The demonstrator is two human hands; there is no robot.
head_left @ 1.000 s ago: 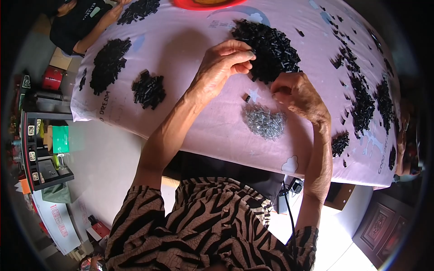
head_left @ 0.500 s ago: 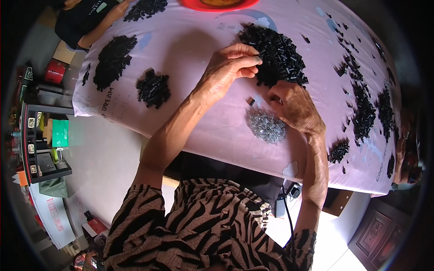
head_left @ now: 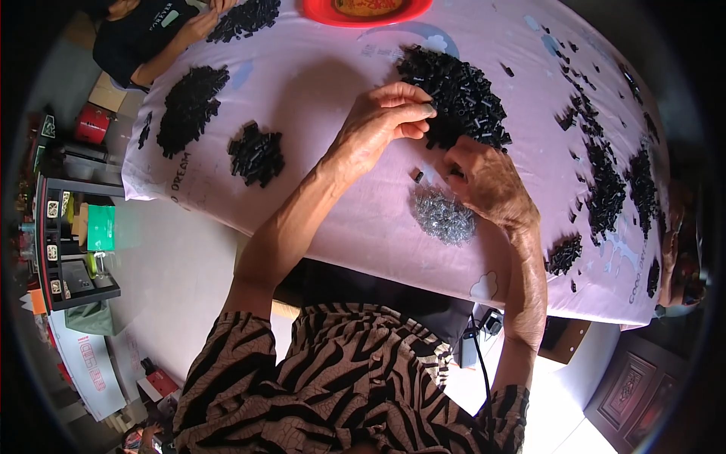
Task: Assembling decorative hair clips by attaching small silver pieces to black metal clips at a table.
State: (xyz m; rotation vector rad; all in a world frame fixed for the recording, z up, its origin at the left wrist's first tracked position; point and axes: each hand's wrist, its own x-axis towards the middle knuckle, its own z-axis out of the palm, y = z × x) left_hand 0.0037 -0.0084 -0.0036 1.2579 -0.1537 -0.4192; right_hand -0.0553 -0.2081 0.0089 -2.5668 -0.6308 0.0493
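- Here, my left hand [head_left: 376, 130] sits over the pale pink cloth [head_left: 318, 83] that covers the table, fingers drawn together in a pinch right at the near-left edge of the big pile of small black parts [head_left: 459, 98].
- I cannot tell whether that pinch actually has a part in it; the fingertips [head_left: 423, 112] touch the pile's edge and anything between them is too small to make out.
- My right hand [head_left: 488, 181] lies knuckles-up just below the same pile, its fingers curled under and pointing at the pile; whether it holds anything I cannot tell either, since the palm side is hidden.
- A single black part [head_left: 417, 175] lies loose on the cloth between my two hands, touching neither.
- Just beside my right hand, on its near-left side, is a heap of small shiny metal pieces [head_left: 444, 216].
- Further left on the cloth are a smaller black heap [head_left: 257, 153] and a larger one [head_left: 189, 106], both well apart from my hands.
- More black parts are strewn down the right side of the cloth [head_left: 605, 181].
- A red tray [head_left: 318, 11] sits at the far edge.
- Another person's hand [head_left: 198, 24] rests at the far-left corner, near another black heap [head_left: 246, 17].
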